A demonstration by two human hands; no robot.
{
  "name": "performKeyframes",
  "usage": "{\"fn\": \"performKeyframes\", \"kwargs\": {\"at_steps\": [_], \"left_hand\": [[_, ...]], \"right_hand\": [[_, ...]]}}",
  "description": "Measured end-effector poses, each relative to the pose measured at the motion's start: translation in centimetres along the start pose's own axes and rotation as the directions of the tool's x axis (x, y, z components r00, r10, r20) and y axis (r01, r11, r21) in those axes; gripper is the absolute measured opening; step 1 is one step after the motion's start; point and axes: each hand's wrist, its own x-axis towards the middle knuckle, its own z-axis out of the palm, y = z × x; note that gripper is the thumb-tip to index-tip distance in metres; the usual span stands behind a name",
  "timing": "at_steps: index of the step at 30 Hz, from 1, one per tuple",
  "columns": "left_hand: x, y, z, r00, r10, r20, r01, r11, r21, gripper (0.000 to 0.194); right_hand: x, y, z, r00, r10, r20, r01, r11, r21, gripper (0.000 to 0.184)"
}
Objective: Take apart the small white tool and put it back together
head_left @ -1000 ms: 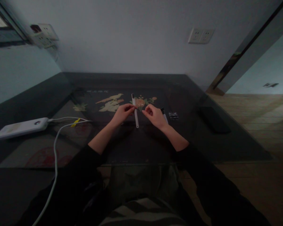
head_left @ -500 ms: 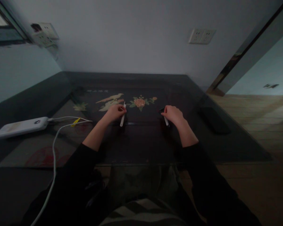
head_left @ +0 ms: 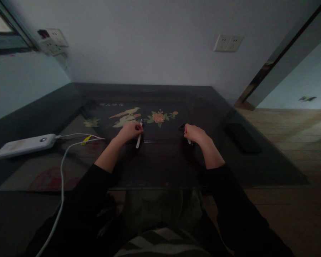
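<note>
Left and right of one big printed flower (head_left: 158, 118), the left hand (head_left: 128, 131) pinches one white stick (head_left: 138, 141), the right hand (head_left: 195, 133) one dark-headed tool (head_left: 182, 126).

"How is the left hand (head_left: 130, 131) posed?"

"Curled into a pinch, its fingertip end turned inward, toward the right hand (head_left: 196, 133)."

"And that one?"

"Curled in too, knuckles uppermost, facing back toward the left. The two are well apart and roughly level with each other."

"The arms?"

"Both reach forward. The left forearm (head_left: 108, 153) slants inward, as does the right forearm (head_left: 213, 152); each comes bare out of a dark sleeve (head_left: 231, 205)."
</note>
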Motion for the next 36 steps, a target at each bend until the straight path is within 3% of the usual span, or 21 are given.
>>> {"fn": "performKeyframes", "kwargs": {"at_steps": [6,11,16,22,29,36], "left_hand": [[0.0,0.1,0.3,1.0,0.022,0.01,-0.022,0.999,-0.039,0.019],[0.0,0.4,0.7,1.0,0.027,0.014,-0.027,0.999,-0.033,0.018],[-0.1,0.8,0.8,0.999,0.037,0.023,-0.037,0.999,-0.014,0.021],[-0.4,1.4,0.7,0.999,0.023,0.047,-0.022,1.0,-0.021,0.021],[-0.3,0.9,0.9,0.997,0.072,0.04,-0.071,0.997,-0.027,0.018],[-0.5,1.3,0.7,0.998,0.041,0.053,-0.039,0.999,-0.029,0.019]], "right_hand": [[0.0,-1.0,0.2,0.992,-0.026,-0.123,0.037,0.995,0.088,0.016],[0.2,-3.3,1.4,0.964,-0.161,-0.212,0.204,0.959,0.198,0.004],[-0.3,-6.4,2.7,0.956,-0.214,-0.202,0.26,0.936,0.237,0.002],[-0.8,-8.7,3.4,0.949,-0.258,-0.184,0.287,0.945,0.156,0.015],[-1.1,-9.8,3.5,0.95,-0.25,-0.185,0.272,0.956,0.109,0.023],[-1.3,-9.9,3.1,0.953,-0.251,-0.173,0.268,0.959,0.089,0.024]]}}
